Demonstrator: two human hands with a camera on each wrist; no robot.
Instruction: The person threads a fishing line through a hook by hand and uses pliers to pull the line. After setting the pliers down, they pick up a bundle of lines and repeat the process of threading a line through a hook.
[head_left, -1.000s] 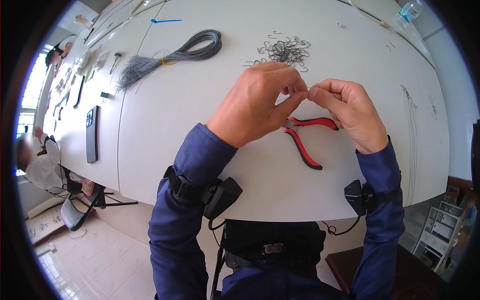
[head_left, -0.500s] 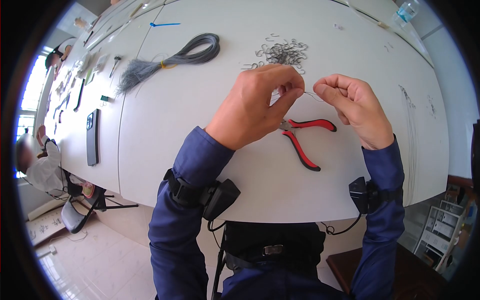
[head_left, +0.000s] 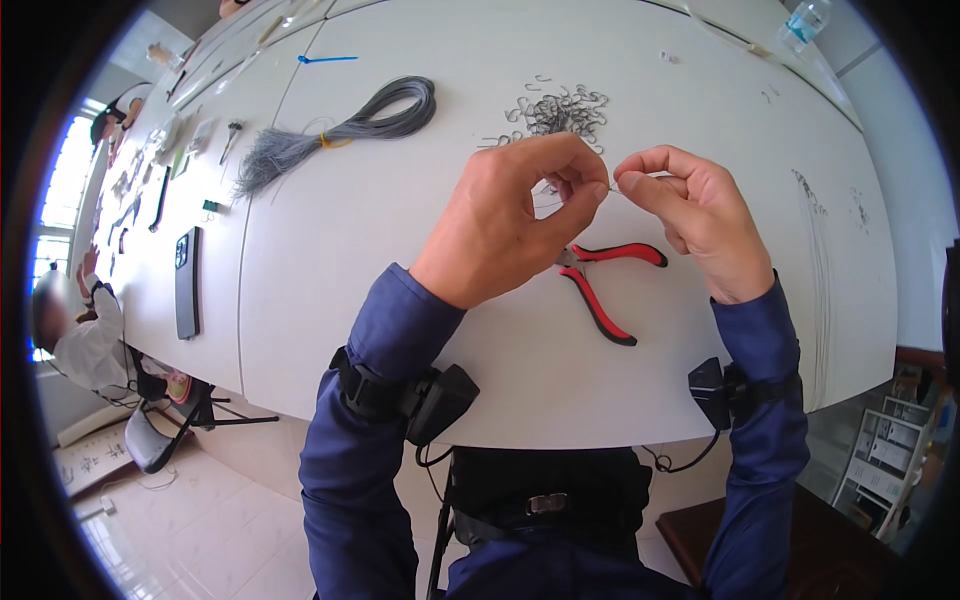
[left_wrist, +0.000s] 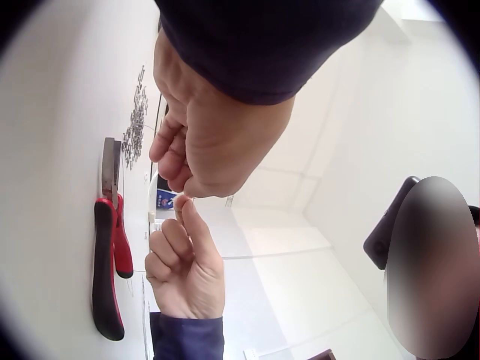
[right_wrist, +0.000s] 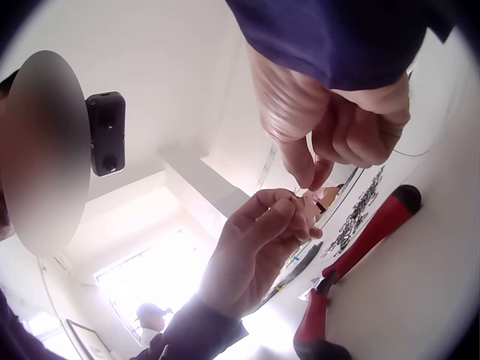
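In the head view the left hand (head_left: 510,215) pinches a thin wire between thumb and forefinger. The right hand (head_left: 700,215) pinches close beside it, its fingertips nearly meeting the left ones. What lies between the tips is too small to make out. Below the hands, red-and-black pliers (head_left: 598,300) lie with handles spread, their head partly hidden by the left hand. Beyond the hands is a pile of small metal hooks (head_left: 568,108). In the left wrist view the pliers (left_wrist: 109,262) rest beside both hands.
A tied bundle of grey wire (head_left: 385,112) lies at the upper left, a blue tie (head_left: 328,59) behind it. A phone (head_left: 188,284) is on the left. Long wires with hooks (head_left: 822,270) lie at right, a bottle (head_left: 803,26) at the far right corner. Another person (head_left: 90,335) sits at left.
The hands drew apart with a curved strand showing between them, then the right hand came back to the left fingertips. The left hand has barely moved.
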